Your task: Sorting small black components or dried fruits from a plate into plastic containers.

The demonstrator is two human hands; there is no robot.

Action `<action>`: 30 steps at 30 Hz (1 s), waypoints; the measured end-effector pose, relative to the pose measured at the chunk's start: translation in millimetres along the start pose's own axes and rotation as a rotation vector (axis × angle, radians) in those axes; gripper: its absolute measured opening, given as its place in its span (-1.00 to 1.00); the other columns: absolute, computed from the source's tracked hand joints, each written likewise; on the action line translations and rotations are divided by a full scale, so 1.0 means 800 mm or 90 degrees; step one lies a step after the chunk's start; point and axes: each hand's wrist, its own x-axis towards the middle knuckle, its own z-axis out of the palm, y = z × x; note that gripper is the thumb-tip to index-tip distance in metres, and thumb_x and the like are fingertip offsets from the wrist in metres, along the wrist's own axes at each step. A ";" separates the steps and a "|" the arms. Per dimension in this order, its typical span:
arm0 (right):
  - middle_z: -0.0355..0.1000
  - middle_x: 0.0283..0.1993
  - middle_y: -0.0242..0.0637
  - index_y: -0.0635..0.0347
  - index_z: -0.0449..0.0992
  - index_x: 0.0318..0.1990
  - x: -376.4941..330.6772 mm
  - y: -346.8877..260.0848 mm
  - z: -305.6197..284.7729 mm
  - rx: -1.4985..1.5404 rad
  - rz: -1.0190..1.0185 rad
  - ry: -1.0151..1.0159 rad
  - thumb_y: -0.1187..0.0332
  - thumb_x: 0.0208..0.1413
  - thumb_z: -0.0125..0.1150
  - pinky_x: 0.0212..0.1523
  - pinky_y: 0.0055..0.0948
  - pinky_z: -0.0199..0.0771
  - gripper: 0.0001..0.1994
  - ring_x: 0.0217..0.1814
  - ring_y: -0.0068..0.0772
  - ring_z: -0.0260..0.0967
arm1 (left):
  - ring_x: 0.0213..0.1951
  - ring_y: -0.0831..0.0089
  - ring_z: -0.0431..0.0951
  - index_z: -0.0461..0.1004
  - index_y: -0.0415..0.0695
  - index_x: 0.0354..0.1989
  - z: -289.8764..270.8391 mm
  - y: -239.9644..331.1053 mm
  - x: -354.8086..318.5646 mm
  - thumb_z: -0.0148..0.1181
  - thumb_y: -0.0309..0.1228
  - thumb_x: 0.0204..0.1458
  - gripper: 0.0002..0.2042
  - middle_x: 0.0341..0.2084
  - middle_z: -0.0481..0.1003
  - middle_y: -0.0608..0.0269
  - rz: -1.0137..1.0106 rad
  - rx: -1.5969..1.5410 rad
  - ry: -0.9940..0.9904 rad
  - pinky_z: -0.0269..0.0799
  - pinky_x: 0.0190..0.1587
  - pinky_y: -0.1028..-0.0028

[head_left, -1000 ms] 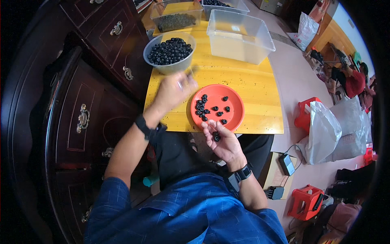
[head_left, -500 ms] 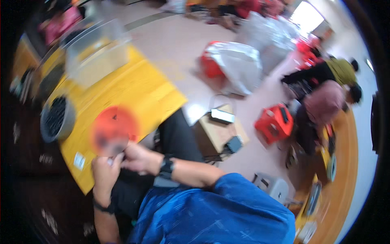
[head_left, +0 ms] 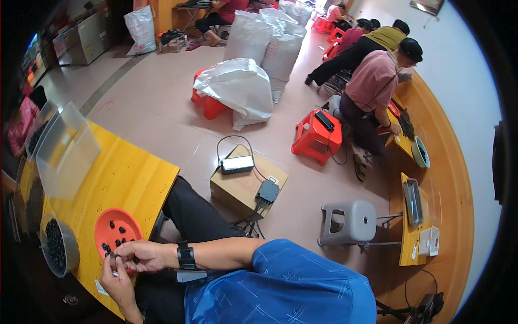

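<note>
My left hand (head_left: 120,289) and my right hand (head_left: 144,256) meet over the near edge of a round orange-red plate (head_left: 120,217). Their fingertips pinch together around a small black part (head_left: 112,254), mostly covered by the fingers. Another dark bit shows under the right hand's fingers. Several small black knobby pieces (head_left: 122,230) lie scattered in the plate. To the left stands a grey bowl (head_left: 73,254) full of similar black pieces. My right wrist wears a black band. A silvery glint, perhaps a ring, shows on the left hand.
The yellow table (head_left: 132,170) carries clear plastic bins (head_left: 70,154) at its far left. On the floor are a cardboard box (head_left: 237,186) with electronic devices, a grey stool (head_left: 350,221), a red stool (head_left: 318,135) and white sacks (head_left: 248,35). Other people work at the right wall.
The view has swung, shifting the table and plate left and lower in the picture. It is sharper now, so the pieces in the plate show. Both hands stay together at the plate.
</note>
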 end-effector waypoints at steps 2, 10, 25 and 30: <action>0.44 -0.34 -0.54 0.06 0.51 -0.16 -0.001 0.001 -0.002 0.009 0.001 -0.001 0.29 0.28 0.15 -0.44 -0.76 0.48 -0.90 -0.39 -0.77 0.35 | -0.41 0.29 0.60 0.49 -0.42 -0.12 0.000 -0.012 0.001 0.15 -0.53 0.16 -0.80 -0.45 0.58 -0.02 -0.009 0.013 -0.028 0.46 -0.32 0.37; 0.45 -0.31 -0.60 0.06 0.58 -0.08 -0.002 -0.006 -0.004 -0.038 -0.027 -0.036 0.23 0.28 0.17 -0.44 -0.84 0.42 -0.81 -0.36 -0.85 0.32 | -0.36 0.45 0.56 0.49 -0.40 -0.10 0.013 -0.017 0.004 0.13 -0.52 0.19 -0.81 -0.38 0.59 0.07 -0.010 -0.123 -0.005 0.45 -0.26 0.45; 0.39 -0.43 -0.64 -0.04 0.45 -0.24 0.003 0.008 0.005 -0.147 -0.117 -0.006 0.12 0.30 0.12 -0.57 -0.80 0.18 -0.83 -0.54 -0.84 0.20 | -0.35 0.30 0.62 0.56 -0.34 -0.11 0.007 -0.018 -0.011 0.23 -0.58 0.11 -0.82 -0.28 0.62 0.04 0.073 0.020 0.090 0.48 -0.28 0.45; 0.40 -0.44 -0.63 -0.03 0.43 -0.26 -0.006 0.005 0.019 -0.204 -0.153 0.006 0.17 0.29 0.14 -0.58 -0.78 0.16 -0.85 -0.55 -0.84 0.19 | -0.36 0.34 0.61 0.57 -0.32 -0.14 0.009 -0.016 -0.011 0.25 -0.59 0.10 -0.83 -0.32 0.62 0.06 0.096 0.019 0.134 0.47 -0.32 0.48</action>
